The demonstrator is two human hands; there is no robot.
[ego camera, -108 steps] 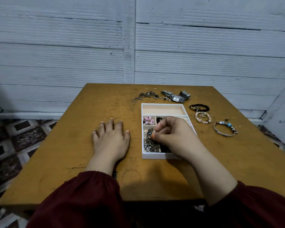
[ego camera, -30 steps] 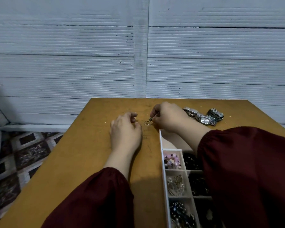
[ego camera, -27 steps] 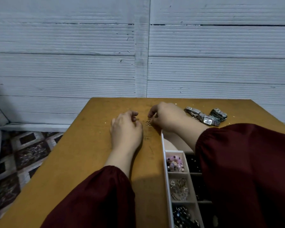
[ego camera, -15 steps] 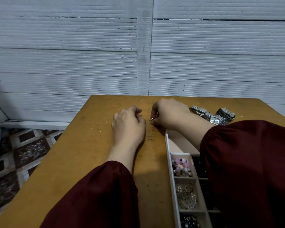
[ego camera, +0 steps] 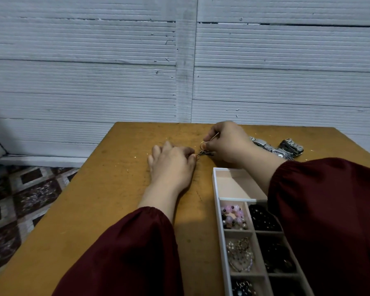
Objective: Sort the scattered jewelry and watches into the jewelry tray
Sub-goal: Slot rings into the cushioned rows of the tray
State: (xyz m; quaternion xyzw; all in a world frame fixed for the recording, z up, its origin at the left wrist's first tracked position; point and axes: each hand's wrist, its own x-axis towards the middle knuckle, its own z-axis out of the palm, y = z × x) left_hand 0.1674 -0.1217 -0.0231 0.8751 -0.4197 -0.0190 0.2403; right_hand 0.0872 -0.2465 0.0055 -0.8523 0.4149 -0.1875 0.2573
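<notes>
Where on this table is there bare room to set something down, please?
The bare wood of the table left of the left hand is free, as is the far long compartment of the jewelry tray. It is crowded between the hands around the chain, and by the watches beside the right hand.

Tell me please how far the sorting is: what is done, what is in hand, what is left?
Done: the jewelry tray holds a pink bead bracelet, dark beads and more pieces. In hand: the right hand pinches a chain with rings; the left hand is at its other end. Left: the watches lie on the table outside the tray, whose far compartment looks empty.
</notes>
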